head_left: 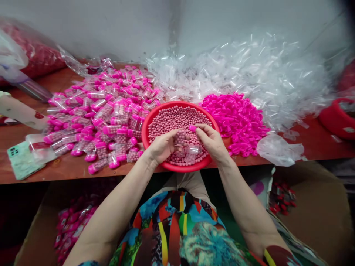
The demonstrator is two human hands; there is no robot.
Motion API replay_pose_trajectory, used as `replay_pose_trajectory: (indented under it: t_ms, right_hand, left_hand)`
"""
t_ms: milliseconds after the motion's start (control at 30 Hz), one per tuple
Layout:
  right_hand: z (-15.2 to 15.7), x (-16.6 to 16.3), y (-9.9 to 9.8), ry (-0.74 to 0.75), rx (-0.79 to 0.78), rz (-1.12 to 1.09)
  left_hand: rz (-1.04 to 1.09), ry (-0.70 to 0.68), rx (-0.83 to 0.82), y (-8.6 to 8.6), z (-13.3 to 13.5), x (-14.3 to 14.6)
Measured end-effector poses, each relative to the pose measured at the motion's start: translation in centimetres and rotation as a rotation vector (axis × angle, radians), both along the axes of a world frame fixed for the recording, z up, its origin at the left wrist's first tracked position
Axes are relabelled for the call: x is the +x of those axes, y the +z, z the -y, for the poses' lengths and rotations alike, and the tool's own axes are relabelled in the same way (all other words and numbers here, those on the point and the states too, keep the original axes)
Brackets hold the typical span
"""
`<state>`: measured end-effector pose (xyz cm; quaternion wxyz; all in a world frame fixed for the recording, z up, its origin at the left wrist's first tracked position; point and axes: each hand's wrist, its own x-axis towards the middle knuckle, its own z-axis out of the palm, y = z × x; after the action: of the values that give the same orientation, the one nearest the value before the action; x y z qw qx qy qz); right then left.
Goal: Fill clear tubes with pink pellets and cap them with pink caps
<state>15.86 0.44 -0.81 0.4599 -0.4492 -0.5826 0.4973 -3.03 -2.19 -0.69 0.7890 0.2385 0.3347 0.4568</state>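
A red bowl (144, 135) full of small pink beads (177, 116) stands at the table's front edge. Above it, my left hand (163, 147) is closed around a small clear plastic container (181, 137) with pink beads in it. My right hand (211, 142) pinches a bright pink cap (192, 128) between thumb and fingertips, apart from the container. On the beads below my hands lies another clear container (192, 153).
Filled, pink-capped containers (108, 118) are heaped left of the bowl. Loose pink caps (235, 123) lie to its right, with clear containers (249, 70) piled behind. A phone (23, 159) rests at far left, a plastic bag (280, 149) at right. Cardboard boxes (318, 199) stand below.
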Motion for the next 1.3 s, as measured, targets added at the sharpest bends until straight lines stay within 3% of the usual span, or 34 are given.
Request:
replay_pose_trajectory:
  t_ms: [300,467,633,867,1033,1300]
  right_hand:
    - [0.1,-0.6,-1.6,-0.135,0.151,0.134]
    - [0.4,-0.4,-1.8,-0.099,0.202,0.226]
    - [0.6,-0.3,-1.6,0.010,0.184,0.201]
    - [0.5,-0.5,-1.5,-0.050,0.140,0.147]
    - [0.5,-0.7,-0.3,-0.058,0.063,0.075]
    - [0.1,-1.5,-0.5,-0.045,0.082,0.079]
  left_hand:
    - [-0.053,0.029,-0.001,0.1,0.6,0.1]
    - [-0.164,0.043,-0.050,-0.1,0.3,0.3]
    - [-0.178,0.029,-0.110,0.0,0.2,0.4]
    - [-0.052,-0.033,-0.073,0.4,0.1,-0.2]
    - [0.093,0.016,-0.041,0.6,0.3,-0.8]
    - [0.075,0.016,-0.030,0.0,0.3,-0.5]
